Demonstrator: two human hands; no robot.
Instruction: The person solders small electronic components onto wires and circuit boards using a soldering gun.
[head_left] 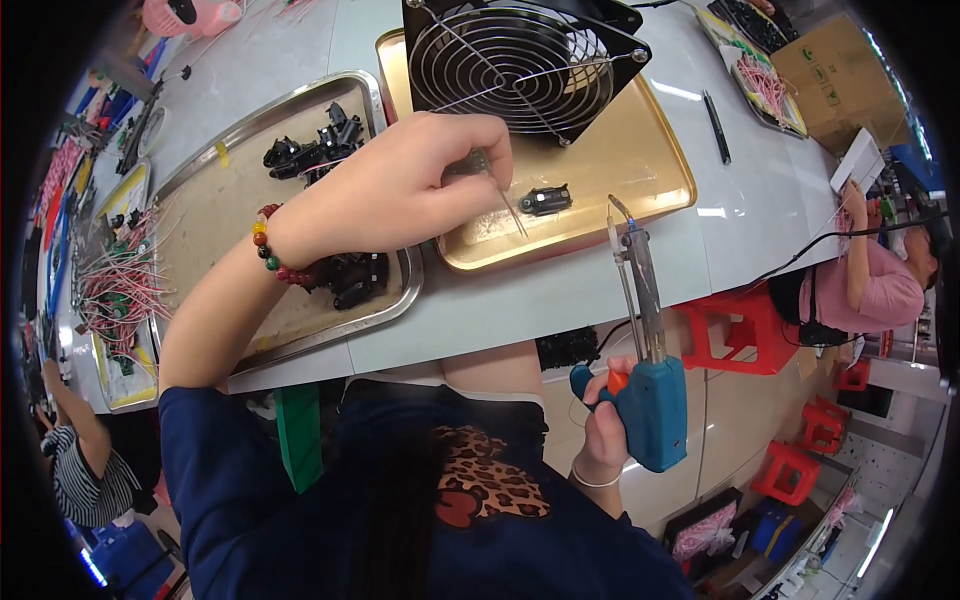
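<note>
My left hand (400, 185), a beaded bracelet at its wrist, is closed around a pair of tweezers (514, 212). Their thin tips point down over a gold tray (620, 185). Just right of the tips, a small black plastic part (546, 200) lies on that tray, touched by neither hand. My right hand (602, 425) grips a blue soldering gun (655, 415) by its handle, in front of the table edge. A finger is by its orange trigger. The gun's bent tip (622, 212) and thin feed tube reach up beside the tray's near right edge.
A black fan with a wire guard (510, 80) stands on the gold tray's far part. To the left, a steel tray (225, 255) holds several black parts (335, 140); pink-and-white wires with green boards (120, 290) lie beyond. A pen (717, 128) and a cardboard box (840, 85) are right. A person in pink (880, 285) sits nearby.
</note>
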